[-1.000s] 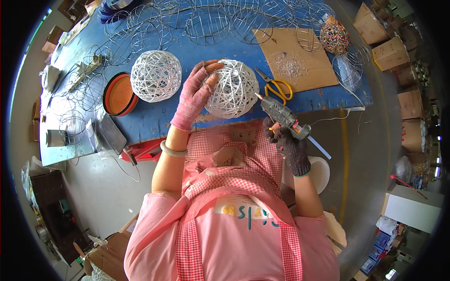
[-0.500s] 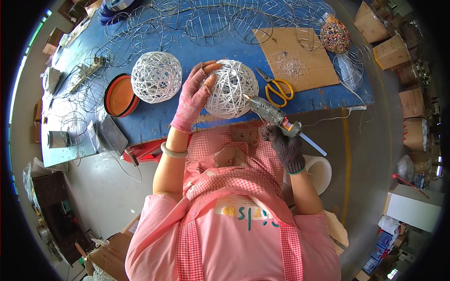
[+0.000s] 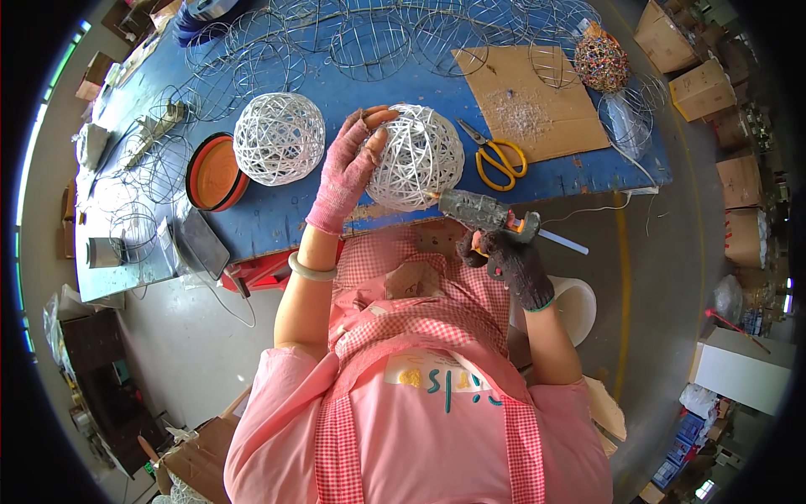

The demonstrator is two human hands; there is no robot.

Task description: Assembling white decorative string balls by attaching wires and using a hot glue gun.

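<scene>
My left hand (image 3: 345, 172), in a pink fingerless glove, grips the left side of a white openwork ball (image 3: 417, 160) woven from thin strands. Its fingers curl over the ball's upper left. In my right hand (image 3: 514, 267), which wears a dark glove with a green cuff, is a grey glue gun (image 3: 475, 210). A translucent glue stick (image 3: 564, 242) pokes out of the gun's back. The nozzle is at the ball's lower right edge; whether it touches the strands I cannot tell. A second white ball (image 3: 280, 139) sits left of my left hand.
Yellow-handled scissors (image 3: 501, 162) lie right of the ball, beside a cardboard sheet (image 3: 579, 126) with white scraps. An orange dish (image 3: 220, 171) stands at left. Wire frames (image 3: 369, 42) line the back of the blue table (image 3: 361, 92). A multicoloured ball (image 3: 602, 63) sits at far right.
The glue gun has swung to a more level angle, its nozzle shifting left and down along the ball's lower right edge. My left hand has stayed nearly still on the ball.
</scene>
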